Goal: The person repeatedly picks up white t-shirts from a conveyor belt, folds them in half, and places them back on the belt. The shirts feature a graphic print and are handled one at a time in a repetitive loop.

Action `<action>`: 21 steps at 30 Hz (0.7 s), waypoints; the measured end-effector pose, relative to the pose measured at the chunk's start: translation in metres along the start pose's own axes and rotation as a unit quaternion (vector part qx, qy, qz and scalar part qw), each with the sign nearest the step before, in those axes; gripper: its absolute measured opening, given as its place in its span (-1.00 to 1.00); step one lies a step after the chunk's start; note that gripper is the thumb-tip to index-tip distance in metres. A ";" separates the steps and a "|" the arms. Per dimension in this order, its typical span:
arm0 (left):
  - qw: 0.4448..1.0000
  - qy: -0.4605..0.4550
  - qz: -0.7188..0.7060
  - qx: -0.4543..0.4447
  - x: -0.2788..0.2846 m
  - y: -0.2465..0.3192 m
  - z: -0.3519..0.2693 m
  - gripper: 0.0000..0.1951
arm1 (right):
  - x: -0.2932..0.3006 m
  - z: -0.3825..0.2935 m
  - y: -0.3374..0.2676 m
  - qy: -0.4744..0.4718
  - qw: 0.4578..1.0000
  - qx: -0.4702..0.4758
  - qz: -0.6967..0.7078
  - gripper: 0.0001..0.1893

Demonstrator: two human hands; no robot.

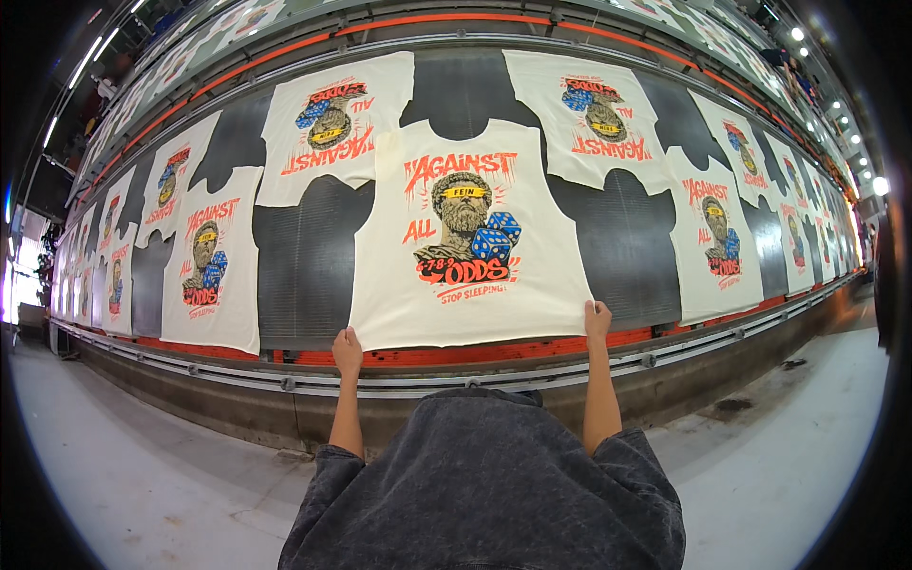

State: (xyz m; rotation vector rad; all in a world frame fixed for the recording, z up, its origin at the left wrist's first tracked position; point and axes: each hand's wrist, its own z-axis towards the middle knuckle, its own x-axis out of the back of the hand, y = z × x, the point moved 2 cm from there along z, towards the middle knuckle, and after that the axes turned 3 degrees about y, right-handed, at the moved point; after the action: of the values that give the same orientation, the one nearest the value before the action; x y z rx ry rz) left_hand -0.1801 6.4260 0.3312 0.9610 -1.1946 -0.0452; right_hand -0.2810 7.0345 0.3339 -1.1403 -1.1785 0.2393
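A cream shirt panel (399, 313) is spread in front of me, printed with a bust, blue dice and red lettering. My left hand (348, 350) pinches its near left corner, and my right hand (597, 318) grips the near right corner. Between the two hands the hem runs taut, close to the table's near edge. The panel's far end, with a curved neckline, reaches over the dark printing table (306, 278). Whether the middle of the cloth touches the table, I cannot tell.
More printed panels lie along the table, among them one at the left (242, 285), one at the right (691, 299) and two upside down behind (285, 114). A metal rail (442, 388) runs along the near edge above a concrete base. Further printing tables stand beyond an orange-red rail (442, 19).
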 end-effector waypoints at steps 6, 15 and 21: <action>0.998 -0.048 0.046 0.015 0.024 0.008 -0.018 -0.55 | 0.018 -0.004 0.007 0.029 0.997 0.040 -0.061 -0.75; 0.990 0.064 0.092 0.087 0.023 0.017 -0.031 -0.73 | 0.032 -0.039 -0.007 0.125 0.983 -0.001 -0.135 -0.80; 0.996 -0.011 -0.088 0.026 0.009 0.054 -0.041 -0.79 | 0.077 -0.048 -0.143 -0.001 0.982 0.186 0.026 -0.80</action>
State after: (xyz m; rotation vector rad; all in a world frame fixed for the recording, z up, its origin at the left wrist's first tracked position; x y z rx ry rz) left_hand -0.1675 6.4798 0.3712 1.1123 -1.1344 -0.1660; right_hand -0.2643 6.9931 0.4973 -0.8424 -1.0522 0.4793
